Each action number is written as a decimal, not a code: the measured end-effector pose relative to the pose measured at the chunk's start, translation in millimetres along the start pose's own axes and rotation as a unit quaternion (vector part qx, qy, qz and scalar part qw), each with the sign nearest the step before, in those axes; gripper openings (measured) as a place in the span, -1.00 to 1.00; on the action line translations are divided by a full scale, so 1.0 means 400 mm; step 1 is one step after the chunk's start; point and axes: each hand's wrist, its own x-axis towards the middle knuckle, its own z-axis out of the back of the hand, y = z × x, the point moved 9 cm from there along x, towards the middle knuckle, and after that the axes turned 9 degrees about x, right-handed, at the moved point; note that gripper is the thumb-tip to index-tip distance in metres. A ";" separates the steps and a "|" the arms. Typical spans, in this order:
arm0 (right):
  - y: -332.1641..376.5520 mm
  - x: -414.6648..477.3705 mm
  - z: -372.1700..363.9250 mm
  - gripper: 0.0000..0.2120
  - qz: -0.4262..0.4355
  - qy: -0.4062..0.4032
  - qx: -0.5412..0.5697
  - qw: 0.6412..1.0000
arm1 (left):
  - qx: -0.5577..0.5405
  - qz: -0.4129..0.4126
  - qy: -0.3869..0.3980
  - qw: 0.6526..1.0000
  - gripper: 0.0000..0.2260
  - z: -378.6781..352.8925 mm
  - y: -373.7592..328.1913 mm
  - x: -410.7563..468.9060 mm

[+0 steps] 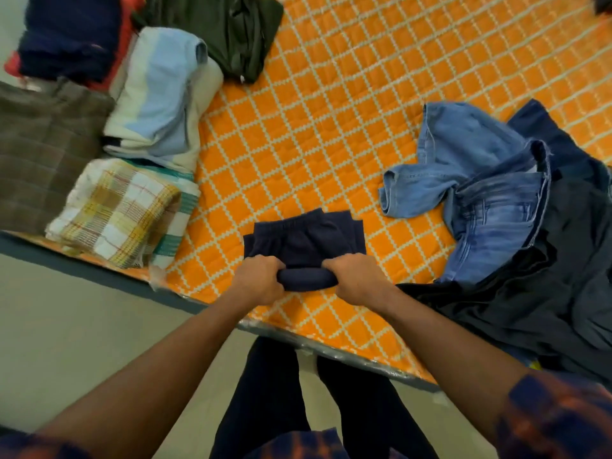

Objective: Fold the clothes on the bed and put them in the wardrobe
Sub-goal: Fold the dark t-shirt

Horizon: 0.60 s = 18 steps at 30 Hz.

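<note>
at the lower centre of the frame, on the orange bed (331, 127), my left hand (256, 279) and right hand (359, 278) each grip the rolled near edge of the navy shorts (304, 240), mid-fold, so next i should turn it over flat.

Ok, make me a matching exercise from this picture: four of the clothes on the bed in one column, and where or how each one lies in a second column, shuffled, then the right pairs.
Column one
1. navy garment
2. light blue jeans
3. yellow checked cloth
4. dark green garment

Column two
A. folded, at the near left edge of the bed
B. at the far side, away from the person
C. gripped at its near end by the left hand and right hand
D. spread unfolded on the right

Pairs: 1-C, 2-D, 3-A, 4-B
</note>
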 end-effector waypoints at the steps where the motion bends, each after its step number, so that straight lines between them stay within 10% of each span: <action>1: -0.003 0.002 0.036 -0.88 -0.003 0.036 0.013 0.999 | -0.059 -0.012 0.062 0.996 -0.91 0.012 0.004 0.006; 7: 0.011 0.105 0.487 -0.79 0.009 0.057 0.013 0.998 | -0.238 0.024 0.044 0.970 -0.88 0.388 0.103 0.010; 14: 0.164 0.303 1.094 -0.69 0.037 -0.201 -0.139 0.969 | -0.379 0.082 -0.271 0.881 -0.94 0.853 0.315 0.037; 18: 0.237 0.361 1.341 -0.59 0.050 -0.324 -0.116 0.938 | -0.278 0.068 -0.435 0.854 -0.74 1.093 0.433 0.041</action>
